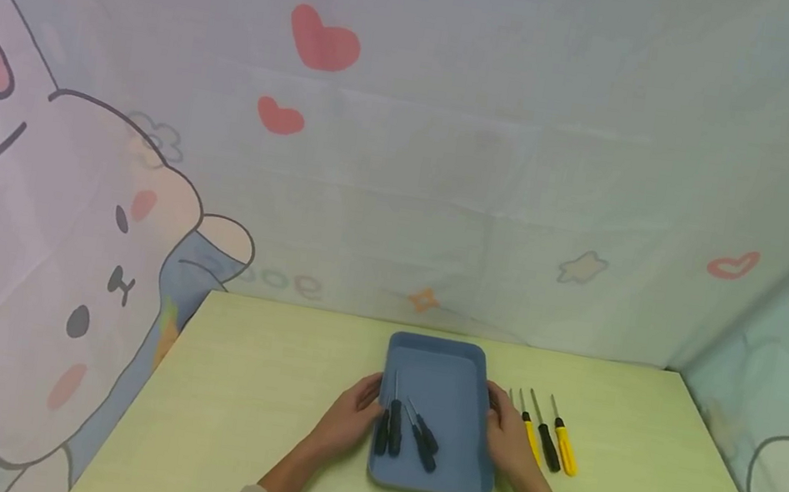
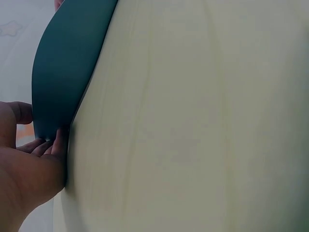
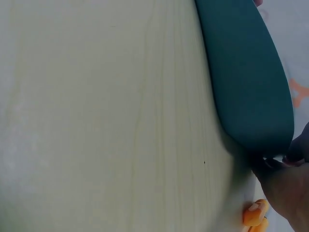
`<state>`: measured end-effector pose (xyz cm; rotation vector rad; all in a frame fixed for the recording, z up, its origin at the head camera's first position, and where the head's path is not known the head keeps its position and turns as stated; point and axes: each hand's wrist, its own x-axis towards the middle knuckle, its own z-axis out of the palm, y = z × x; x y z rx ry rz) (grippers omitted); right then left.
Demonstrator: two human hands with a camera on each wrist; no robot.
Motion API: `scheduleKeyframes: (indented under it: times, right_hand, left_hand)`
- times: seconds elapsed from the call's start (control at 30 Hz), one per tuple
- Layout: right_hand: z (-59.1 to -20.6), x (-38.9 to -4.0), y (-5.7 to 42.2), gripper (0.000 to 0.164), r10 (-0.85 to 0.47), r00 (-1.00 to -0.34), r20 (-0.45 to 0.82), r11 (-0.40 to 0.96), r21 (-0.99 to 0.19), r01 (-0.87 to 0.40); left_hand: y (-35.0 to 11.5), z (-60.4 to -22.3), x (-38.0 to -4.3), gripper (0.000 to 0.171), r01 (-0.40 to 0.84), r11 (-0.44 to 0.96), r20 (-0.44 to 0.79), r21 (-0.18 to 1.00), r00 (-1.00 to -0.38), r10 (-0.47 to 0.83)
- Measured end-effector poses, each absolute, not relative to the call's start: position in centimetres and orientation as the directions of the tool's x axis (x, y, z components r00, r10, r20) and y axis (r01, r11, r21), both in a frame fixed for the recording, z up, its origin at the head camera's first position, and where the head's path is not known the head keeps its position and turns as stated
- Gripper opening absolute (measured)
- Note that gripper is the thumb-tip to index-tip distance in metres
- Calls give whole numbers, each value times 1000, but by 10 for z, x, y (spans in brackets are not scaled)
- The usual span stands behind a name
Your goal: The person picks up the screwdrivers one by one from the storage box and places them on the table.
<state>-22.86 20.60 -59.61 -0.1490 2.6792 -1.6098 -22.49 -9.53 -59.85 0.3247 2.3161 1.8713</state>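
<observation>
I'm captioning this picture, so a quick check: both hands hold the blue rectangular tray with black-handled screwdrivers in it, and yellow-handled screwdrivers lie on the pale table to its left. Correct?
Not quite: the yellow-handled screwdrivers lie on the pale table to the right of the blue rectangular tray, as the head view shows. The rest stands.

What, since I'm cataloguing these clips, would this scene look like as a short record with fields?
Container: blue tray, long sides running away from the person
In tray: four black-handled screwdrivers, on its left half
Left hand: left hand grips the tray's left side
Right hand: right hand grips the tray's right side
Outside tray: screwdrivers on the right; two yellow handles and one black show, another shaft's handle is hidden
Surface: pale yellow-green table
Backdrop: printed cloth with hearts
</observation>
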Motion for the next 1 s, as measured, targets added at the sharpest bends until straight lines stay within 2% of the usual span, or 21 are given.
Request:
scheduleKeyframes:
  times: [0.73, 1.0]
  right_hand:
    - [-596, -228, 204, 51, -87, -995, 47, 457, -885, -82]
    - [-595, -228, 204, 50, -77, -995, 61, 477, -875, -90]
  left_hand:
    - [-97, -600, -228, 62, 62, 227, 5, 972, -970, 244]
    - [-94, -598, -226, 62, 57, 184, 14, 981, -973, 231]
